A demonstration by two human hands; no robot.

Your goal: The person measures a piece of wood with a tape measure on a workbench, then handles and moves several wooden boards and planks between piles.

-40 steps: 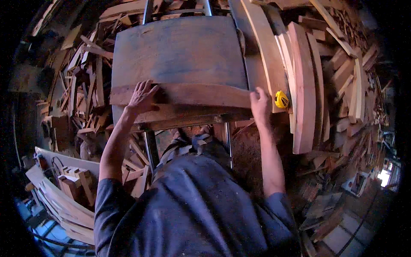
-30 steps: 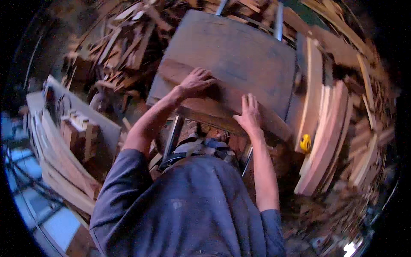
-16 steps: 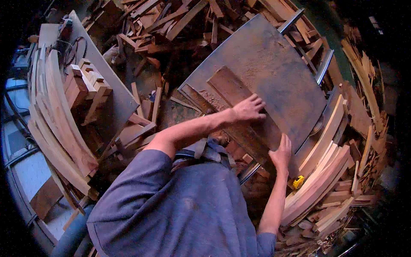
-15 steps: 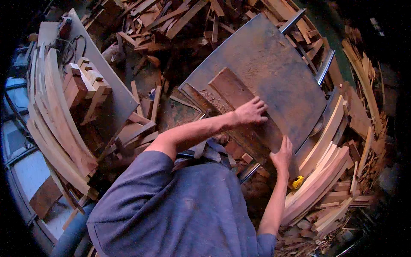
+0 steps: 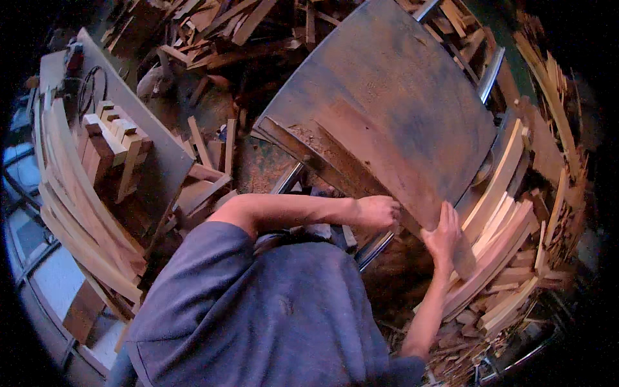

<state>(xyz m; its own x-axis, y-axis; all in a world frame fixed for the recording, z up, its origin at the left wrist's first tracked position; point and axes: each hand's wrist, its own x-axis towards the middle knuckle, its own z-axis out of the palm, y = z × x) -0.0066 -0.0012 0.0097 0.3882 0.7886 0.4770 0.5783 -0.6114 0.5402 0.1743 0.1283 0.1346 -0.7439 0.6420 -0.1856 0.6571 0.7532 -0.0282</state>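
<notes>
A wide reddish-brown board (image 5: 387,155) lies flat on the dusty metal machine table (image 5: 387,58), beside a long dark wooden fence (image 5: 316,161) along the table's near side. My right hand (image 5: 443,235) grips the board's near right end, thumb toward me and fingers over the far edge. My left hand (image 5: 379,213) is off the board, closed at the fence's near edge. Its fingers are curled, and what they hold, if anything, is hidden. Sawdust (image 5: 316,138) is heaped between the fence and the board.
Stacked pale planks (image 5: 493,251) stand close by my right arm. More long planks (image 5: 84,187) and a group of short blocks (image 5: 116,138) rest on a panel at the left. Wood offcuts (image 5: 213,32) pile up beyond the table. A metal rail (image 5: 492,74) juts from its far right side.
My left hand has come off the board's top toward me and closed. My right hand stays on the board's end. The view has shifted, and the yellow tape measure is no longer visible.
</notes>
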